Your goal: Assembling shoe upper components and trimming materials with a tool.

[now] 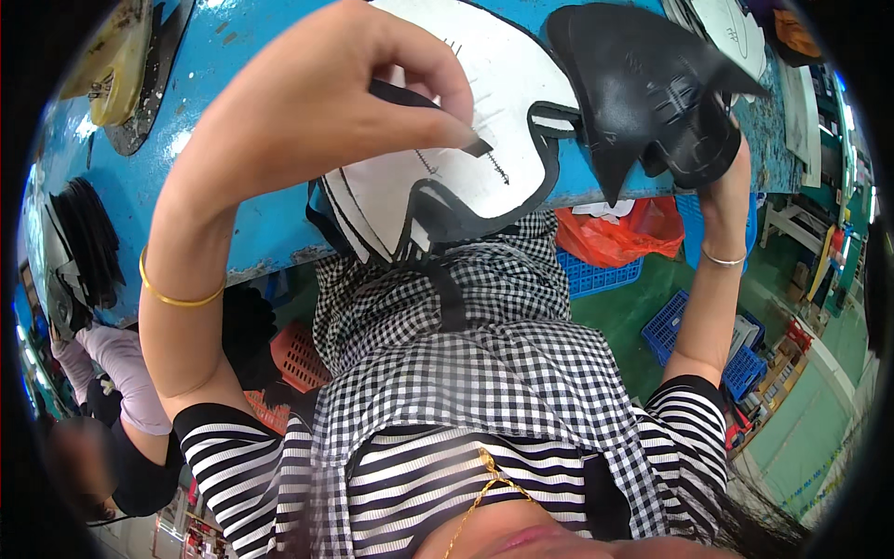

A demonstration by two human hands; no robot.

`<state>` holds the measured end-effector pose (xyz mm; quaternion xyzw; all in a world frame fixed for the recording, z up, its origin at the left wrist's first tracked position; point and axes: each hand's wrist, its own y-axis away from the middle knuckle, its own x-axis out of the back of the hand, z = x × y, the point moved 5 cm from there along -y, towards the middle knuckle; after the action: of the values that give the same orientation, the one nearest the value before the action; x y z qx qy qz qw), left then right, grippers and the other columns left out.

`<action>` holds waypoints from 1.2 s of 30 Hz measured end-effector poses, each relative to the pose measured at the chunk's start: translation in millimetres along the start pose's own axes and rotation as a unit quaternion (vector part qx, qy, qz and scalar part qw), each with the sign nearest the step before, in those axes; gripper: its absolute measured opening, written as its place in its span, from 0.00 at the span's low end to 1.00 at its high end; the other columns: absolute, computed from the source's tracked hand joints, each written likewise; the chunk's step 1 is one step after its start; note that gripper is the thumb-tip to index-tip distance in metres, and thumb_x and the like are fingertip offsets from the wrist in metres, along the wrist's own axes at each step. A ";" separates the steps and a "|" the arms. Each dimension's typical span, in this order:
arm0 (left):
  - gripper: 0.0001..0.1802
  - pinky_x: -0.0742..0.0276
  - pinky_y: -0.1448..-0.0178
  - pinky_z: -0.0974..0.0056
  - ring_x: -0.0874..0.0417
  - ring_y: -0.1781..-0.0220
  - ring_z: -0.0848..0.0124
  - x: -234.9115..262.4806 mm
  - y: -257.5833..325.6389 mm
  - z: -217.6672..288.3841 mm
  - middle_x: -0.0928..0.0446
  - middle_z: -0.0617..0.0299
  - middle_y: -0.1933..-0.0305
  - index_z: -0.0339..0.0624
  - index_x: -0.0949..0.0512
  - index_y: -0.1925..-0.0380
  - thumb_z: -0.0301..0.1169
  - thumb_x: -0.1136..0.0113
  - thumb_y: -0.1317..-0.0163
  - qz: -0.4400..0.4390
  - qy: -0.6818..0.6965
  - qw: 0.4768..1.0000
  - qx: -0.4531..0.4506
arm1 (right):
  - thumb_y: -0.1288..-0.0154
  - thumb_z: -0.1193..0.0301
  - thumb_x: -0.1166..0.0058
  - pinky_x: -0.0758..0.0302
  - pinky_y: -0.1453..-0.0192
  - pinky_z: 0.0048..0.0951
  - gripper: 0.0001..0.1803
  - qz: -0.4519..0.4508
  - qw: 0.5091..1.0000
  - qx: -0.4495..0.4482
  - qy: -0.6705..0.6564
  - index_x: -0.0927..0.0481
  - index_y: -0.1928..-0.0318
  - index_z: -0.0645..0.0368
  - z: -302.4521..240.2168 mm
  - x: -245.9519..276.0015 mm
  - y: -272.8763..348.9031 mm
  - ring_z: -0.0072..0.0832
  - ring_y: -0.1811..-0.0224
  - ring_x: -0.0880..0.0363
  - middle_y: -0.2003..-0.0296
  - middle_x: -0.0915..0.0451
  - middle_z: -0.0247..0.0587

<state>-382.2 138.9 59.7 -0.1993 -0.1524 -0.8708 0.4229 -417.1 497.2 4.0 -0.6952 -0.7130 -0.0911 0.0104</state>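
Two hands show; left hand (326,102), upper centre, pinches a thin black strip (424,110) between fingertips over one white template (466,140) on the blue table (233,112); right hand (722,163), upper right, grips one black shoe upper (643,84); orange bag (619,233) and blue crates (689,326) lie below.

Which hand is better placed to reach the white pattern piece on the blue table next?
Left, probably. The left hand hangs right over the white pattern piece, pinching a thin black strip. The right hand is at the table edge, gripping a black shoe piece.
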 end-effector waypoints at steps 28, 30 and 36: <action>0.10 0.32 0.70 0.65 0.30 0.78 0.68 -3.7 -15.6 -16.3 0.27 0.57 0.79 0.35 0.20 0.72 0.31 0.31 0.46 -0.012 -0.248 0.968 0.047 | 0.43 0.69 0.37 0.27 0.70 0.35 0.11 -0.459 0.732 0.379 0.331 0.22 0.59 0.51 -46.2 -163.1 8.9 0.38 0.72 0.21 0.75 0.23 0.39; 0.10 0.34 0.71 0.65 0.32 0.78 0.69 -1.3 -12.9 -22.3 0.29 0.57 0.79 0.35 0.21 0.71 0.31 0.32 0.45 0.005 -0.188 0.982 0.030 | 0.43 0.68 0.37 0.28 0.70 0.36 0.12 -0.433 0.750 0.408 0.289 0.22 0.58 0.50 -51.2 -165.3 4.7 0.38 0.74 0.22 0.77 0.24 0.39; 0.10 0.36 0.72 0.64 0.33 0.77 0.69 -0.8 -13.4 -18.5 0.29 0.56 0.77 0.33 0.21 0.67 0.30 0.35 0.42 0.011 -0.209 0.977 0.046 | 0.46 0.71 0.35 0.25 0.66 0.32 0.12 -0.383 0.705 0.430 0.413 0.21 0.61 0.56 -67.4 -184.0 6.3 0.38 0.68 0.19 0.71 0.19 0.38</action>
<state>-396.5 139.4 41.8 -0.3589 -0.2753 -0.7970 0.4003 -412.2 305.5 45.0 -0.1747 -0.8041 -0.0490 0.5661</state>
